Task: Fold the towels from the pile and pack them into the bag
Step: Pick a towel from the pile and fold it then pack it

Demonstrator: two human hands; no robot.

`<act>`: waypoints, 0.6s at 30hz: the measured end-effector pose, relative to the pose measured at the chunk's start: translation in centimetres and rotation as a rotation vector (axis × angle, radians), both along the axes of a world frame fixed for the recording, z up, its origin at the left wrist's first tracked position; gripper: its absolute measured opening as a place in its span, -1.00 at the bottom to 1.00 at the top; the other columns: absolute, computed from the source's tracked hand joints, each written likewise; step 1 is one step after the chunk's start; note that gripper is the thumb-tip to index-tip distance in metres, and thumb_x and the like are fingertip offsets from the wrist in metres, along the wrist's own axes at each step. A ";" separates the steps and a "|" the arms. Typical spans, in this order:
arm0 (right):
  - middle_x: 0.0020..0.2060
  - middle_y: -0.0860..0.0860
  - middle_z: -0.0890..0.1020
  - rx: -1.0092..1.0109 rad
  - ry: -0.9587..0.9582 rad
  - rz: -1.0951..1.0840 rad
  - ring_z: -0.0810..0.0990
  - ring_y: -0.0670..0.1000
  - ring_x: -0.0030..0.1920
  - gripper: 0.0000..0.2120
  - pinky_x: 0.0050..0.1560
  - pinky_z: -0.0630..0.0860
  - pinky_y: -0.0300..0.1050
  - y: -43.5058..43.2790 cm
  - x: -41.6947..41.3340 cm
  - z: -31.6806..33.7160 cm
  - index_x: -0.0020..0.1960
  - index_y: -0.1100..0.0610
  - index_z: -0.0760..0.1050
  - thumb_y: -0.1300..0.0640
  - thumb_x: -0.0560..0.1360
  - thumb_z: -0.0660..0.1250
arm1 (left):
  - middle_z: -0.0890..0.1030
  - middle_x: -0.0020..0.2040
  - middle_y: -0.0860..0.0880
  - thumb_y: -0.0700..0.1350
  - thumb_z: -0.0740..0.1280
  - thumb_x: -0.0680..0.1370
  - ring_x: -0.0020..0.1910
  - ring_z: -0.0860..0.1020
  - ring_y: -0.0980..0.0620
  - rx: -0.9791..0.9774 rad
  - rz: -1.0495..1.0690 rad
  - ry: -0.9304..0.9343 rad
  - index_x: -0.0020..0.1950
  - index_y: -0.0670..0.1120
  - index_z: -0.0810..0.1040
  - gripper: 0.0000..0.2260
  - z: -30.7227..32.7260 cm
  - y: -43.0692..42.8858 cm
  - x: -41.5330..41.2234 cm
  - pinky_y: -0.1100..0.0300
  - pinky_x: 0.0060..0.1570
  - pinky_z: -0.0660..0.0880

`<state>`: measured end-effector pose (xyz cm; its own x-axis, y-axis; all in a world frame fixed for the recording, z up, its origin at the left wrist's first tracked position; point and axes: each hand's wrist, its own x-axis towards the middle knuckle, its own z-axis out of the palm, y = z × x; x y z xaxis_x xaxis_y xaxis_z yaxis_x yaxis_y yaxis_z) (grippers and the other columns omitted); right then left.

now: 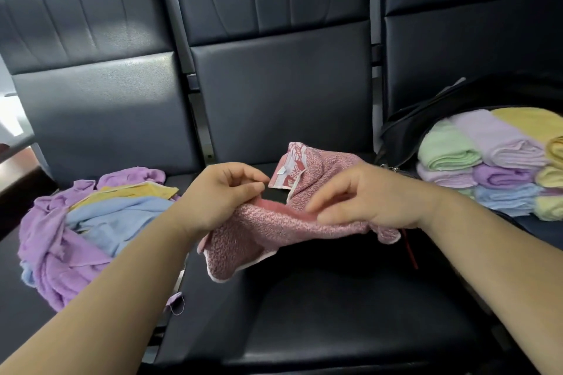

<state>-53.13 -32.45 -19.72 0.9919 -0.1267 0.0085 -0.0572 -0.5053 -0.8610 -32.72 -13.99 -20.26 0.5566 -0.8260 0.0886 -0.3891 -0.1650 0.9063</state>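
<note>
While both forearms reach forward over the middle seat [335,313], the hands hold a pink towel [274,231] just above its cushion. The left hand [222,192] has its fingers curled, and the thumb and fingertips pinch the towel's upper left edge. The right hand [365,195] has its fingers bent over the towel's right part and holds it; the fingertips are blurred. The towel is crumpled, and a patterned corner with a small white label stands up behind the hands. On the left seat [15,307] lies the pile [91,222] of loose purple, blue and yellow towels. On the right seat [533,228] a black bag [426,119] lies open, with folded towels [487,161] stacked in it in green, lilac, blue and yellow. Dark padded backrests [274,70] stand behind.
</note>
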 end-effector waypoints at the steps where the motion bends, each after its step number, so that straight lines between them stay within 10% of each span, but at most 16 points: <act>1: -0.03 -0.16 0.75 -0.106 0.062 0.033 0.68 -0.20 0.06 -0.80 0.17 0.52 -0.34 -0.1 0.1 -0.2 0.05 -0.05 0.74 0.20 0.49 0.53 | 0.68 -0.25 -0.07 -0.28 0.42 0.57 -0.26 0.60 0.09 -0.021 -0.059 0.035 -0.02 -0.14 0.68 -0.93 0.1 0.1 -0.2 0.26 -0.14 0.52; 9: 0.01 -0.10 0.74 0.012 -0.216 -0.355 0.67 -0.15 0.12 -0.77 0.31 0.51 -0.08 -2.0 0.8 -1.3 0.01 -0.16 0.71 0.19 0.55 0.46 | 0.72 -0.01 -0.05 -0.21 0.59 0.43 -0.04 0.63 0.13 0.419 -0.448 -0.173 0.01 0.00 0.74 -0.80 1.1 1.8 1.1 0.26 0.09 0.53; 12: -0.08 -0.08 0.75 0.135 -0.176 -0.158 0.66 -0.21 0.00 -0.78 0.12 0.51 -0.31 -0.7 0.3 -0.1 -0.05 -0.05 0.74 0.28 0.51 0.48 | 0.71 -0.04 -0.08 -0.23 0.50 0.52 -0.07 0.61 0.14 0.286 -0.291 -0.205 -0.06 0.01 0.73 -0.87 0.6 1.6 1.6 0.20 0.09 0.51; 18: -0.16 -0.19 0.72 -0.321 0.049 -0.074 0.64 -0.27 -0.18 -0.83 -0.16 0.49 -0.40 0.3 0.4 -0.1 -0.01 -0.04 0.75 0.22 0.49 0.52 | 0.73 0.01 -0.01 -0.25 0.28 0.67 0.00 0.62 0.08 0.050 -0.159 -0.152 0.02 -0.03 0.69 -0.79 0.4 0.9 0.5 0.19 0.13 0.47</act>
<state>-52.69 -32.15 -19.80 0.9804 -0.1967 0.0121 -0.1411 -0.7435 -0.6537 -32.22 -13.04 -19.89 0.4026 -0.9078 0.1179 -0.5455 -0.1345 0.8273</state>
